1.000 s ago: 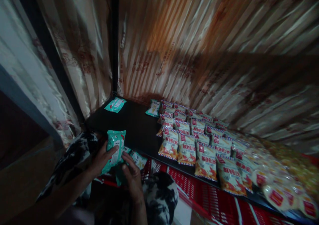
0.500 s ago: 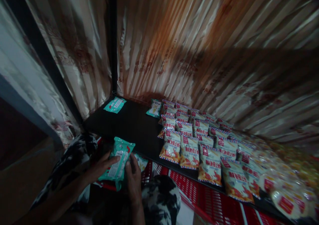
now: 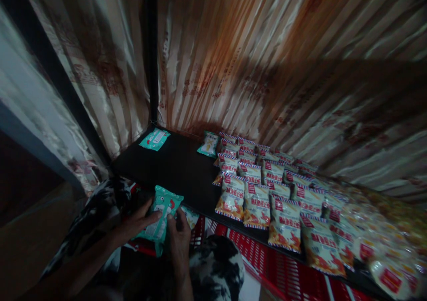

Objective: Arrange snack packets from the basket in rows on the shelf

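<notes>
**Held teal packet [image 3: 160,226] lowered and tilted between the two hands**

Since a second ago, the held teal packet has dropped lower and leaned over to the right at its top; the packets on the shelf keep their arrangement. The left hand [image 3: 143,221] pinches it from the left side, thumb across the label. The right hand [image 3: 180,230] is curled at the opposite edge, thumb touching the wrapper; whether its fingers close on the packet cannot be told. Nor can it be seen whether another packet lies beneath.

Nearest the grip, below and to its right, is a knee in black-and-white cloth [image 3: 216,265]. Just beyond the right hand, a second teal packet [image 3: 191,217] shows in part near the red basket [image 3: 245,246], which runs rightward under the edge of the dark shelf [image 3: 187,170]. Right of the grip, red-and-white packets [image 3: 231,197] stand propped in rows; farther right are round clear-wrapped packs [image 3: 388,276]. Beyond the grip, one teal packet [image 3: 209,144] leans at the back beside those rows; beyond and left, another [image 3: 155,139] lies flat in the far corner. A striped curtain [image 3: 216,70] closes the background.

Judged from this layout, the red-and-white rows are well advanced and the teal kind barely begun: two on the shelf, one in hand, at least one more below.
</notes>
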